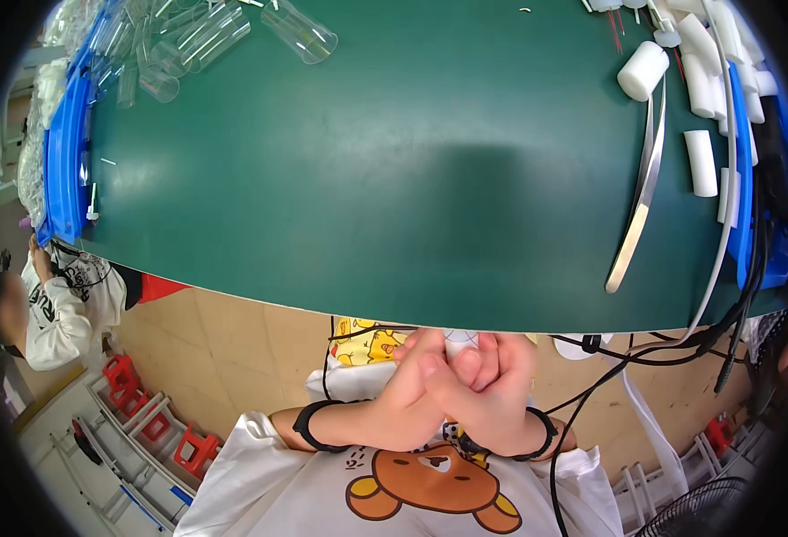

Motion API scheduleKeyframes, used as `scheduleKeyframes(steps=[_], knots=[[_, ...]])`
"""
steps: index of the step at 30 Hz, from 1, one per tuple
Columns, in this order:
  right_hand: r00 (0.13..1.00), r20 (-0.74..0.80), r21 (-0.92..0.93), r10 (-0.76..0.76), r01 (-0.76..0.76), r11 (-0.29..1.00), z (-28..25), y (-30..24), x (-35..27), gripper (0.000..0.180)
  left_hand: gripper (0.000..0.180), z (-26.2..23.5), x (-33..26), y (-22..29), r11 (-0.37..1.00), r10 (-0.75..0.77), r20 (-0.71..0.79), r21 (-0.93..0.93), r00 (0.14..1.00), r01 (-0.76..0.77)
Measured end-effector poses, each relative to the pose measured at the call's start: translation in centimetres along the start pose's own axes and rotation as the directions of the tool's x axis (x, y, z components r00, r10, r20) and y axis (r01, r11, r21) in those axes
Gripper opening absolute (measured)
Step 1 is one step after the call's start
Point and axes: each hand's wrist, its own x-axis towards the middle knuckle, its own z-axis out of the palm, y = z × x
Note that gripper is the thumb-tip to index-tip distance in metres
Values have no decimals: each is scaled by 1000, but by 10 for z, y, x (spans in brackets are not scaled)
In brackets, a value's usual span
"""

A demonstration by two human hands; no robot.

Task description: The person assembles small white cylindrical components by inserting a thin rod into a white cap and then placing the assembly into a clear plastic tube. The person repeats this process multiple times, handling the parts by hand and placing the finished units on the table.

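Observation:
Close to my body, just off the table's front edge, my left hand [417, 380] and my right hand [494, 385] are closed together around a small white piece with thin dark lines [462, 339]. Its top shows between the fingers; the rest is hidden, so its kind is unclear. Toward the right of the green table [322, 188] lies a pair of metal tweezers [638, 215], its tips pointing away from me. A white cylinder [643, 71] rests by those tips. Another white cylinder [700, 163] lies farther right.
Clear plastic tubes [299, 32] are heaped at the far left beside a blue tray [68, 152]. More white cylinders fill the far right by another blue tray [741, 161]. Black cables [680, 347] hang over the right front edge. Another person [63, 304] sits at left.

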Motion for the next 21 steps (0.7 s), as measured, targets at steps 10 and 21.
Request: scheduleKeyframes(steps=[10,21], knots=[[982,-173,451,79,8,892,27,-11,9,23,18,-6,0,27,966,-112,-33,230,993,116],[971,-203,656,127,38,754,41,-9,6,23,21,-3,9,60,963,-240,-17,119,971,241]])
